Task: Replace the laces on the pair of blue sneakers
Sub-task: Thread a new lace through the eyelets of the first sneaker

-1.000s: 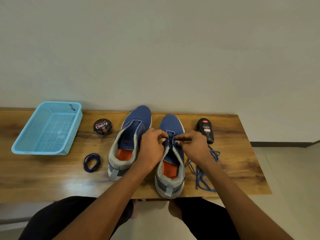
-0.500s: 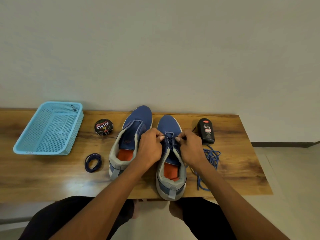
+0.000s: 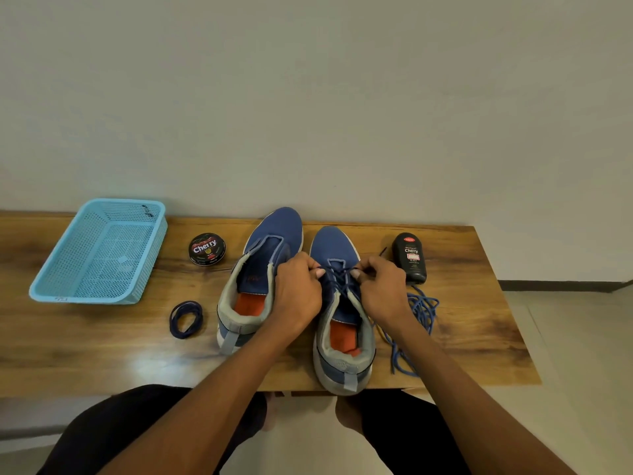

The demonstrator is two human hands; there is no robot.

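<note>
Blue sneaker (image 3: 339, 303), dark lace (image 3: 337, 274) half-threaded

Both hands — left hand (image 3: 297, 292), right hand (image 3: 383, 289) — pinched a dark lace (image 3: 337, 275) over the right sneaker (image 3: 342, 303); the left sneaker (image 3: 263, 269) stood beside it — a loose blue lace (image 3: 418, 320) lay by the bottle (image 3: 409, 258)

Bare forearms (image 3: 212, 389), no sleeves; black trousers (image 3: 113, 430) on both legs.
</note>
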